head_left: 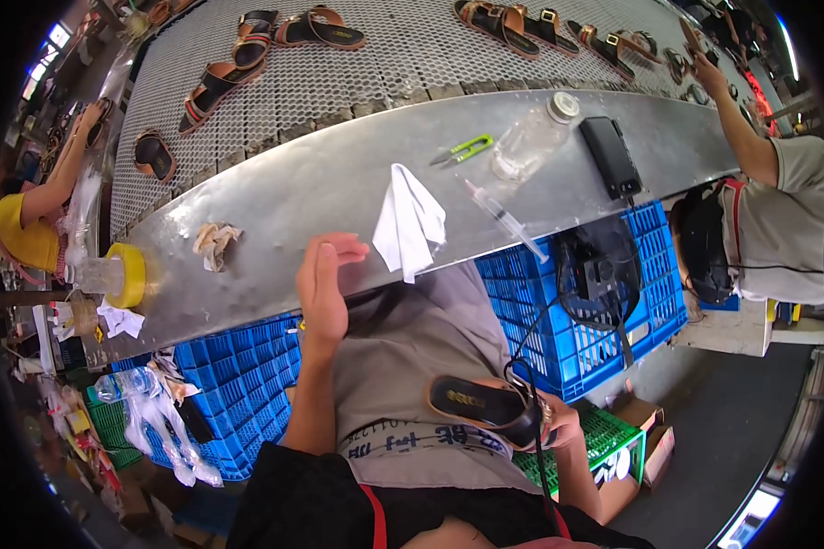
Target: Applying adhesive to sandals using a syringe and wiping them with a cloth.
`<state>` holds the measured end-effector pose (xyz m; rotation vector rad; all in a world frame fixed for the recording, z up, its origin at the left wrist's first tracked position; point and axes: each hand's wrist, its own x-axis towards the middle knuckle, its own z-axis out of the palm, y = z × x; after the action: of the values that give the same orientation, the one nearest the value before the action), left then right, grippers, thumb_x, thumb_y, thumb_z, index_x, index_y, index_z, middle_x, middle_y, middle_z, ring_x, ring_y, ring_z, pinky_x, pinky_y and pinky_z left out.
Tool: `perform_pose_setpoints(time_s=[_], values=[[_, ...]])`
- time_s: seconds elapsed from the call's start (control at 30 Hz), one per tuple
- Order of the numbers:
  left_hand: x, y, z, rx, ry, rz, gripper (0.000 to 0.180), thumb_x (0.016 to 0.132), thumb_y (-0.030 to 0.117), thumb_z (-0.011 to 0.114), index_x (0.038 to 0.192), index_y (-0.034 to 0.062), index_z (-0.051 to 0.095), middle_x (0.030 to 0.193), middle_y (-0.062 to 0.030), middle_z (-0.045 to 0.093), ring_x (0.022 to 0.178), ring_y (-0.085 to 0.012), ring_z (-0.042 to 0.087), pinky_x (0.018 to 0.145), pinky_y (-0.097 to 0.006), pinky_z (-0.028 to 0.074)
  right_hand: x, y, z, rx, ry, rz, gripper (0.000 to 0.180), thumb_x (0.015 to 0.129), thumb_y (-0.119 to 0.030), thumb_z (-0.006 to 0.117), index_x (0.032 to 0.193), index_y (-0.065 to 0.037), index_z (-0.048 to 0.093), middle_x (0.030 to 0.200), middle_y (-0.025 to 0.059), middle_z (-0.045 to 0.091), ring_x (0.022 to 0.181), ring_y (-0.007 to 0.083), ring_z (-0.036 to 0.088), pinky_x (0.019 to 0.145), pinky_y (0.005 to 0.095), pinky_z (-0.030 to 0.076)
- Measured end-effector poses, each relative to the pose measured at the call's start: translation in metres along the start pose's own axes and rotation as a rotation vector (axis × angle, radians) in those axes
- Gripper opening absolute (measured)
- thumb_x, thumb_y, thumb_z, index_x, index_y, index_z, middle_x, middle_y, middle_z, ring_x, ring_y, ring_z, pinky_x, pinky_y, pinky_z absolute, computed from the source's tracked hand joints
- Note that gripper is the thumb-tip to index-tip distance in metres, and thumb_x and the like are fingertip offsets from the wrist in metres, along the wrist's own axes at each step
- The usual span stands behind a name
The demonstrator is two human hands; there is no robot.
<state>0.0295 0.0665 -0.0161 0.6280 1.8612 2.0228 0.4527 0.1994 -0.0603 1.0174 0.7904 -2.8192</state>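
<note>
Down by my lap at the right, my right hand (558,423) is closed around the strap side of a black sandal (474,401), whose dark insole faces up. My left hand (324,288) is raised at the metal ledge's near edge, its fingers loosely extended and nothing between them. Just right of those fingertips, a folded white cloth (406,220) lies on the metal ledge (293,197). Beyond the cloth are green-handled thread snips (469,150), a clear syringe (504,220) and a clear bottle (527,142) with a pale cap. A crumpled brown scrap (216,245) sits to the left.
Several strappy sandals (218,87) rest on the mesh conveyor (394,55) beyond the ledge. A black rectangular device (610,157) lies at right, above a blue crate (577,339). Yellow tape (126,274) is at left. Co-workers (764,220) stand at both sides.
</note>
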Motion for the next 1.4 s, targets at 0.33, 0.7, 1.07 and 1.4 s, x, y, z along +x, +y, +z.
perform_pose_setpoints(time_s=[0.33, 0.7, 1.07, 1.4], values=[[0.006, 0.001, -0.01, -0.054, -0.067, -0.107, 0.04, 0.11, 0.026, 0.036, 0.105, -0.0042, 0.061, 0.091, -0.0122, 0.066, 0.088, -0.0196, 0.066, 0.086, -0.032, 0.051, -0.132, -0.05, -0.111, -0.923, 0.775, -0.501, 0.05, 0.068, -0.021, 0.067, 0.109, 0.007, 0.064, 0.112, 0.0171, 0.065, 0.095, 0.0261, 0.066, 0.085, 0.0407, 0.055], [0.003, 0.001, -0.005, 0.092, -0.088, -0.083, 0.031, 0.108, 0.016, 0.04, 0.102, -0.0045, 0.063, 0.09, -0.012, 0.069, 0.086, -0.0177, 0.066, 0.084, -0.03, 0.051, -0.004, -0.279, -0.097, -0.692, 0.73, -1.139, 0.016, 0.097, -0.016, 0.056, 0.109, -0.009, 0.064, 0.102, 0.0032, 0.065, 0.09, 0.0108, 0.062, 0.073, 0.0246, 0.053], [0.004, 0.0, -0.005, 0.147, -0.035, -0.078, 0.033, 0.108, 0.018, 0.039, 0.104, -0.0053, 0.061, 0.091, -0.0135, 0.067, 0.087, -0.0204, 0.065, 0.085, -0.033, 0.051, 0.066, -0.326, -0.022, -0.728, 0.988, -1.066, 0.039, 0.098, -0.015, 0.062, 0.135, -0.001, 0.055, 0.115, 0.0087, 0.063, 0.099, 0.0158, 0.06, 0.082, 0.0311, 0.051], [0.01, 0.004, 0.017, 0.103, 0.162, -0.025, 0.035, 0.107, 0.023, 0.036, 0.088, 0.0001, 0.053, 0.046, -0.0053, 0.041, 0.035, -0.0115, 0.032, 0.038, -0.026, 0.028, 0.041, -0.137, -0.053, -0.06, -0.382, -0.744, 0.033, 0.094, -0.019, 0.069, 0.068, 0.001, 0.07, 0.053, 0.0085, 0.057, 0.042, 0.0198, 0.052, 0.04, 0.0305, 0.034]])
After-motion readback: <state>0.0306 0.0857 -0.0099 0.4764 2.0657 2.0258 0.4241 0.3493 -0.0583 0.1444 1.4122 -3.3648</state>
